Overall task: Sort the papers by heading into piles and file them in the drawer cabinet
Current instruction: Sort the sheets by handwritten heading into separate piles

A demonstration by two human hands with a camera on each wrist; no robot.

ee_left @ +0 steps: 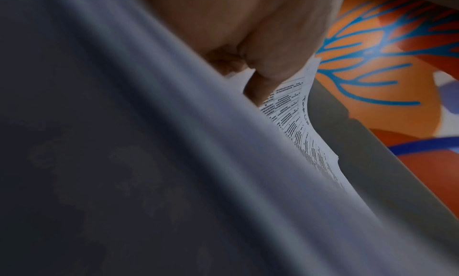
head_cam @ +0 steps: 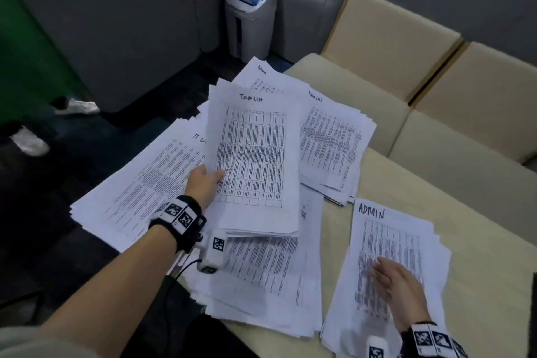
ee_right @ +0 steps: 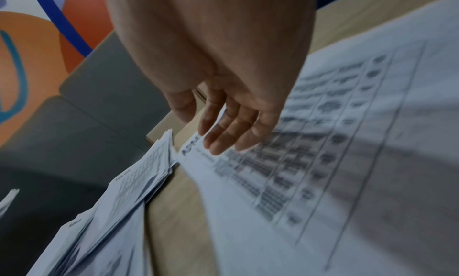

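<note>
My left hand [head_cam: 207, 180] grips a thick stack of printed sheets [head_cam: 255, 160] headed "Task List" and holds it raised above the table; in the left wrist view the thumb [ee_left: 263, 83] presses on those sheets [ee_left: 293, 115]. My right hand [head_cam: 395, 282] lies with straight fingers on the "ADMIN" pile [head_cam: 389, 241] at the near right; the right wrist view shows the fingers [ee_right: 223, 135] hovering over or touching that top sheet [ee_right: 323, 142]. Other piles lie around: a "Task List" pile [head_cam: 331, 139], an "IT" pile [head_cam: 151, 174], an "Admin" pile [head_cam: 261, 73] at the back, and a pile [head_cam: 270, 279] under the raised stack.
The papers cover a beige table [head_cam: 465, 227]. Cream-coloured chairs [head_cam: 406, 46] stand along its far right side. A grey and blue shredder bin [head_cam: 250, 11] stands in the corner. Shoes [head_cam: 78, 106] lie on the dark floor at left.
</note>
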